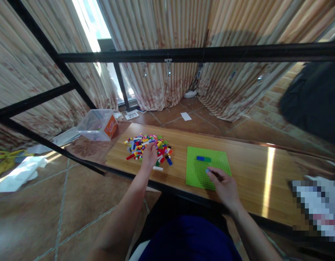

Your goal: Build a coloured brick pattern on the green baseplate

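Note:
My left hand (149, 156) is at the near side of a heap of mixed building bricks (137, 145), its fingers drawn together; anything between the fingertips is hidden. Over the lower part of a green studded baseplate (193, 170), my right hand (226, 185) pinches a small light blue brick (207, 170) between thumb and forefinger. Farther up the baseplate sit a blue brick (200, 158) and a dark green brick (208, 159), end to end in one row. A white brick (158, 168) lies just right of my left wrist.
The long wooden table (249, 170) carries the bricks and baseplate. A clear plastic bin (95, 125) with an orange label stands beyond its left end. A black metal rail (145, 57) crosses above the far side. Pixelated material (319, 206) lies at the right end.

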`<control>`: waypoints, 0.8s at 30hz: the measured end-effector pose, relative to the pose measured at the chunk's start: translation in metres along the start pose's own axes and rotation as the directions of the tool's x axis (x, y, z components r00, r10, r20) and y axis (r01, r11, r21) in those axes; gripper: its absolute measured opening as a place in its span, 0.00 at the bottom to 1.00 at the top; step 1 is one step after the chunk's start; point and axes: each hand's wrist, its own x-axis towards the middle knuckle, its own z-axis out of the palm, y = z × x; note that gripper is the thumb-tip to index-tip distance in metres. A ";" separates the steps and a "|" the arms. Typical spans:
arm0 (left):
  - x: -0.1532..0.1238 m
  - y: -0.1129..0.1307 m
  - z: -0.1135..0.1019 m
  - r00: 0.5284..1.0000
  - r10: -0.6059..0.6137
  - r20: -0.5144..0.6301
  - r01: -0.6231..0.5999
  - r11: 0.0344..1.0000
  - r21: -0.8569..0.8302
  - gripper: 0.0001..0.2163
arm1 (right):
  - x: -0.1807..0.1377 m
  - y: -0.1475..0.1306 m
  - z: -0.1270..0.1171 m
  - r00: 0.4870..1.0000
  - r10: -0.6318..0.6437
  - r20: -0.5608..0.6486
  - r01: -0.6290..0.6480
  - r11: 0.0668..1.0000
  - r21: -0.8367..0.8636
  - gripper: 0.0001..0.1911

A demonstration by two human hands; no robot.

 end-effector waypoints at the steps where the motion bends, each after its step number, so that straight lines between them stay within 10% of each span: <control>1: -0.001 0.002 0.000 1.000 0.012 -0.004 -0.012 1.000 0.016 0.10 | 0.001 0.002 -0.001 1.000 -0.004 -0.010 0.004 1.000 -0.006 0.17; 11: -0.062 0.031 0.029 0.952 0.211 0.224 -0.238 0.966 0.101 0.12 | 0.036 0.022 -0.024 0.990 -0.124 -0.061 0.107 0.965 -0.240 0.16; 24: -0.105 0.031 0.107 0.711 0.321 0.626 -0.554 0.803 0.217 0.23 | 0.076 0.036 -0.023 0.940 -0.303 0.155 0.340 0.822 -0.457 0.14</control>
